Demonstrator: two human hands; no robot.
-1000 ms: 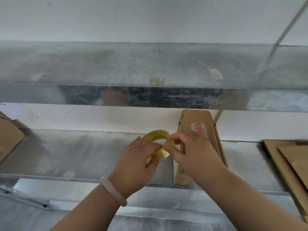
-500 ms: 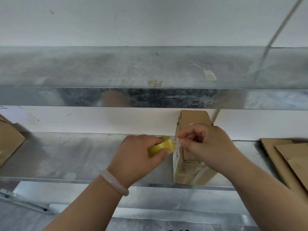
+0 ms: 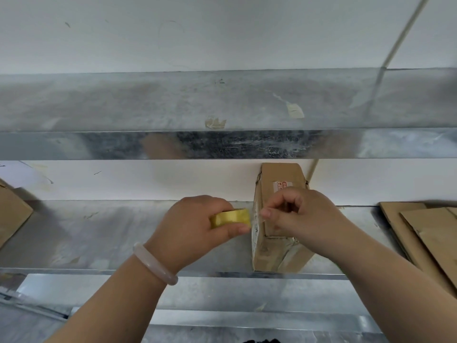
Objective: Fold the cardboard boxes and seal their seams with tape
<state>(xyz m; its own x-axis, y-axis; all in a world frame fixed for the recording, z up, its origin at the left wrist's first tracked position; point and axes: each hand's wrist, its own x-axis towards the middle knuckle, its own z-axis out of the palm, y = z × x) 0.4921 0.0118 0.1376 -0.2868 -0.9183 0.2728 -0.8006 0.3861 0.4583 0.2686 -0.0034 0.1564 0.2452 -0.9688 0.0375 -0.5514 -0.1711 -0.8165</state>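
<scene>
A yellowish roll of clear tape (image 3: 231, 217) is held edge-on in my left hand (image 3: 195, 231), fingers and thumb curled round it. Just to its right, my right hand (image 3: 301, 214) pinches the loose end of the tape (image 3: 257, 216), a short clear strip pulled off the roll. Behind both hands a narrow folded cardboard box (image 3: 274, 251) stands on the metal shelf (image 3: 99, 233) against the white wall; my right hand covers its middle. A printed label shows near its top.
Flat cardboard sheets (image 3: 425, 233) lie stacked on the shelf at the right. Another cardboard piece (image 3: 12, 214) leans at the far left. A second metal shelf (image 3: 222, 144) runs overhead, with tape scraps stuck on it.
The roll turned from facing me to edge-on in my left hand. My right hand moved off the roll to the right, drawing out a short strip of tape.
</scene>
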